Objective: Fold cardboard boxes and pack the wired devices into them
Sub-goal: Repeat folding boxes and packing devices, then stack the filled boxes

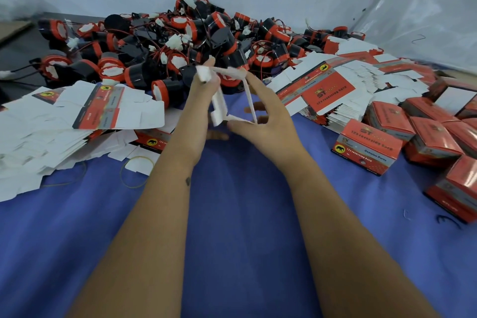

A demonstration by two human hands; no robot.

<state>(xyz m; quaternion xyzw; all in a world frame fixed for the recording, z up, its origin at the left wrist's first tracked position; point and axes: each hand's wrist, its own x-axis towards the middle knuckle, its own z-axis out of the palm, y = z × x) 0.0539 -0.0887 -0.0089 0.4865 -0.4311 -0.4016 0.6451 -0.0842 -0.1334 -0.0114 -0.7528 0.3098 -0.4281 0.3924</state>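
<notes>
We hold half-opened box blank [227,95] above blue tabletop [232,214], mid-fold, white inside facing us. Left hand [204,100] grips one side, right hand [260,113] pinches other, so panels can be squared. Wired devices [165,41] piled just behind, within reach. Flat blanks [77,111] left, finished boxes [371,147] right.

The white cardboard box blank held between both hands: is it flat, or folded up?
Partly folded: the white cardboard box blank stands open as a hollow frame between left hand and right hand, flaps loose.
</notes>
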